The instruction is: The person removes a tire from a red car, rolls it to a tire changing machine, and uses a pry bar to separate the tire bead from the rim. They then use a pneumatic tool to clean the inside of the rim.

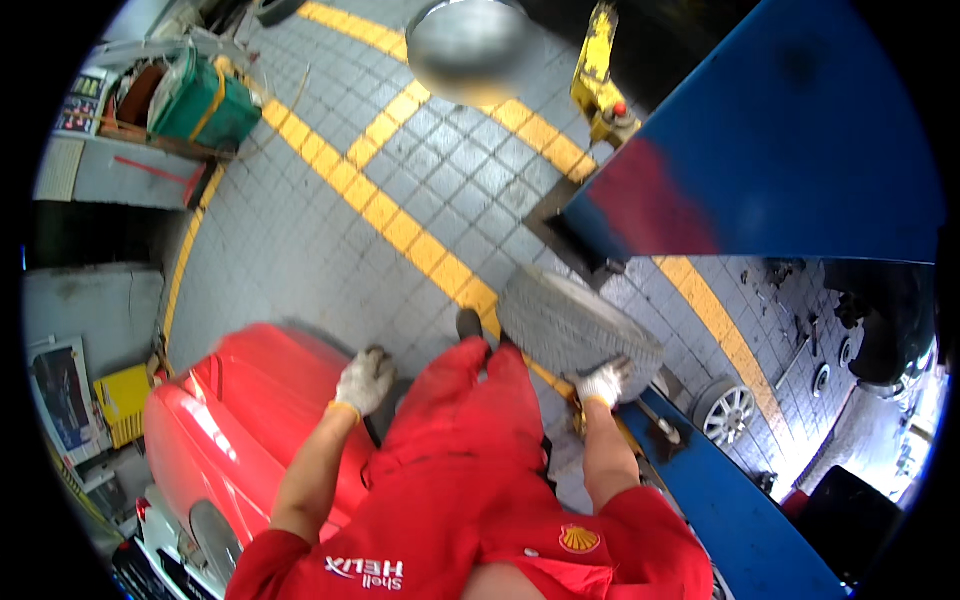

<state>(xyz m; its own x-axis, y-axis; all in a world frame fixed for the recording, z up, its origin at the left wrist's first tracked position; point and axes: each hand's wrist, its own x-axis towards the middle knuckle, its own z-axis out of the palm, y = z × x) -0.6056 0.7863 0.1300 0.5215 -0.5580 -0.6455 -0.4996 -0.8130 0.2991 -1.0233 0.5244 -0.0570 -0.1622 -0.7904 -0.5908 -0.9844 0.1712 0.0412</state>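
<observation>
Right grip: gloved hand (602, 383) laid on the near end of the tyre (570, 315), fingers part spread; contact appears firm, but whether they clasp or merely press cannot be told
Left grip: gloved hand (366, 380) with fingers bent, just beside the red car (260, 400); nothing is visibly held, though its underside is hidden and touch cannot be confirmed
Tyre: standing on the tiled floor (330, 255), toward the floor's right edge, tread facing upward to the wearer; the right hand on its top judged to keep it from rolling or tipping
Shoe: dark shoe (468, 322) just beside the tyre's left end, a placement judged to give a steady stance close to the load
Blue beam: long painted beam (740, 500) alongside the right forearm; with the car opposite, it leaves a narrow standing gap, the probable reason for the tyre being upright
Blue panel: large panel (790, 140) with a red patch, overhanging the floor's far right corner, tyre below its lower edge
Spoked wheel: silver wheel (725, 412) resting apart near the floor's right edge, beyond the beam, likely put there out of the way
Yellow line: painted marking (420, 248) running from the floor's far left corner toward the tyre
Green bin: strapped container (207, 110) by the floor's far left corner, well apart from both hands
</observation>
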